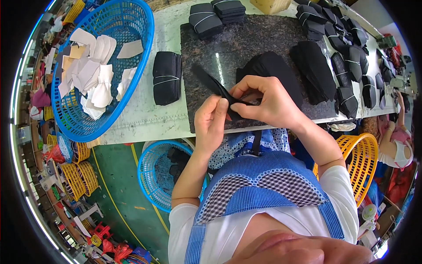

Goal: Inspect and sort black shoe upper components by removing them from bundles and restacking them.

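Black fabric strip (pixel 215 86) was the piece in hand, lying slantwise over the near part of the dark stone slab (pixel 246 39) and pinched at its near end by both hands. Largest around it was the pale worktable (pixel 149 119), which carried the slab at its middle. On the table's left end sat a big blue basket (pixel 132 26) holding white and tan cut pieces (pixel 94 70). A smaller blue basket (pixel 151 176) stood on the green floor below the table edge, with dark pieces inside, and a yellow basket (pixel 365 163) stood to the person's right. Across the slab's right side and beyond it lay many stacks of black pieces (pixel 316 70), several bound with pale bands; one banded black bundle (pixel 167 78) rested on the table just left of the slab. The right hand (pixel 268 101) was closed, its fingers curled over the strip's near end. The left hand (pixel 211 123) was closed too, thumb and fingertips gripping the same end from below, touching the right hand near the slab's front edge.
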Demonstrator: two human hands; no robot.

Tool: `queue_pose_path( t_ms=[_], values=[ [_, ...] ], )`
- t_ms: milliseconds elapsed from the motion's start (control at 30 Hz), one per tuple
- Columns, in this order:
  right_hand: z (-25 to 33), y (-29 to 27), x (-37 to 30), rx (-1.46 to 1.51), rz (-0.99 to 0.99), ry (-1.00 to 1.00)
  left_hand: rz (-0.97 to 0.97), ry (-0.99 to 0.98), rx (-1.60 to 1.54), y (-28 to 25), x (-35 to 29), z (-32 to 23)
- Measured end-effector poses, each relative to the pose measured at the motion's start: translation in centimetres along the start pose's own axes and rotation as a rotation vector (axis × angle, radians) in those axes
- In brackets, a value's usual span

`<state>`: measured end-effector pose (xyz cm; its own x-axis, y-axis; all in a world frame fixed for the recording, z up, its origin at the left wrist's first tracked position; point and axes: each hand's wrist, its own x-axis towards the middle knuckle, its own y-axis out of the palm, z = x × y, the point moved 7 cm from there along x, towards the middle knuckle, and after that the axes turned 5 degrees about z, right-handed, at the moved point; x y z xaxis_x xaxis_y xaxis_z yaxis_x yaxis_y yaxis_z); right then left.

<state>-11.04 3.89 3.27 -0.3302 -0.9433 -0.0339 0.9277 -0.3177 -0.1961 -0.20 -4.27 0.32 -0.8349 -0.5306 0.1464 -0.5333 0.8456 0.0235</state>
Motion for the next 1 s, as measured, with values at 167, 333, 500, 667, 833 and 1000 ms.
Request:
queue_pose_path(
  t_ms=[167,333,500,667,833,1000],
  values=[
    [-1.5,-0.7,-0.3,-0.004,-0.020,0.115,0.124,-0.034,-0.074,0.6,-0.1,1.2],
    [-4.5,-1.8,-0.9,0.365,-0.102,0.217,0.151,-0.112,-0.255,1.4,0.4,1.0],
    [-3.5,-13.7,-5.4,0.390,-0.693,0.092,-0.436,-0.187,-0.552,-7.2,-0.8,4.7],
    [5.1,-15.4,-7.5,-0.655,-0.683,-0.159,-0.389,-0.128,-0.102,-7.0,-0.4,1.5],
    [-0.7,-7.4,-5.2,-1.034,-0.183,-0.179,-0.189,-0.093,0.119,-3.9,-0.1,2.2],
    [0.7,-4.2,-3.6,-0.194,-0.189,-0.048,0.011,-0.214,0.116,-0.6,-0.7,2.4]
  ],
)
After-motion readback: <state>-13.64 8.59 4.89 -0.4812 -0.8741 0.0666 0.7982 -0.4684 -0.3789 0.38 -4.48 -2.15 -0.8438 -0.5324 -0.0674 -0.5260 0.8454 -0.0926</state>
